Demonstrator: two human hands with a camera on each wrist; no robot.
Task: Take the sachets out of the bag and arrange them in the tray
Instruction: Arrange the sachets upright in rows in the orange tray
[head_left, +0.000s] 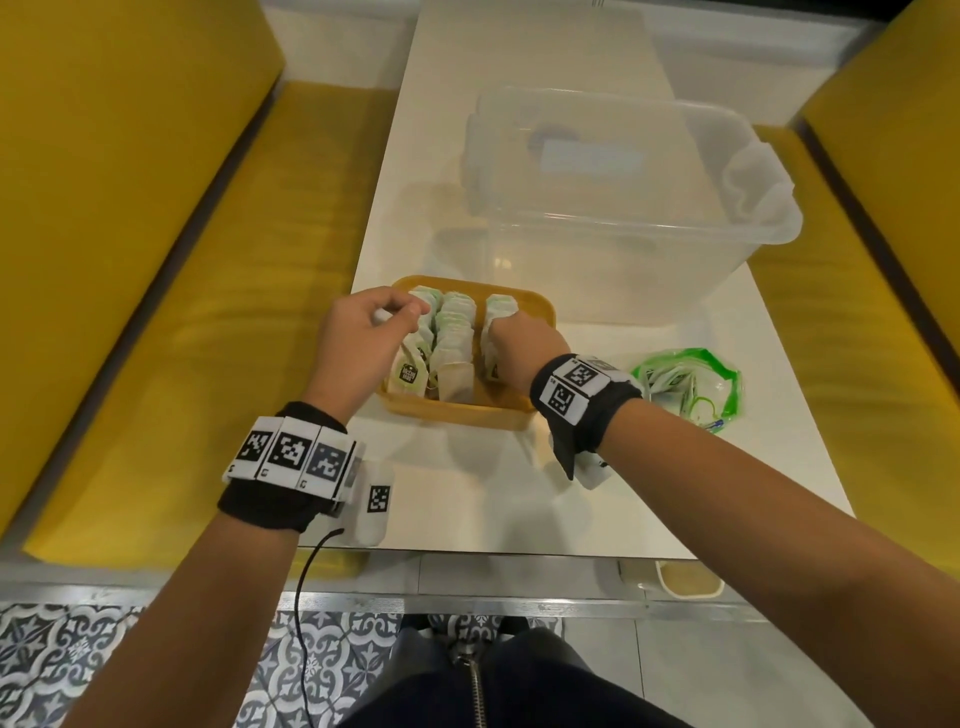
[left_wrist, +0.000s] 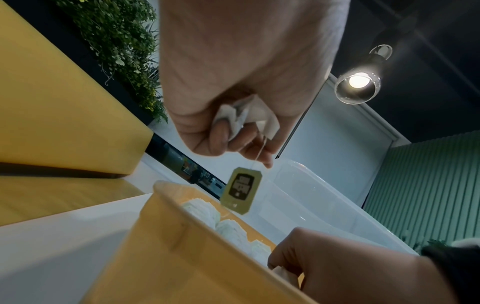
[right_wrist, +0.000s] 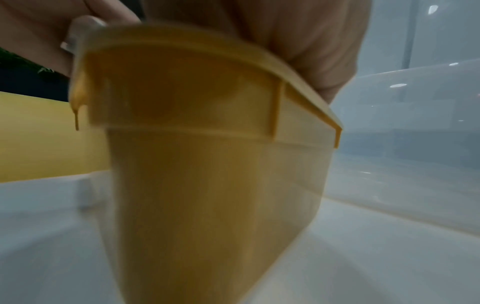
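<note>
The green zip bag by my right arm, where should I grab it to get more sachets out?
Pinch the green zip bag at its green rim, from above on its near right side: it lies flat on the table with the mouth gaping, sachets showing inside.

left grip curled, pinching, right grip curled downward

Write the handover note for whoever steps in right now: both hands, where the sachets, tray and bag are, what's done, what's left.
Left hand: pinches one sachet above the tray's left row; its tag dangles on the string.
Right hand: down in the tray's right row, fingers curled among the sachets there; the exact grip is hidden.
Tray: yellow, near the table's front edge, three rows of sachets standing in it.
Bag: green-edged, right of the tray, sachets inside.
Left: place the held sachet, empty the bag.
</note>
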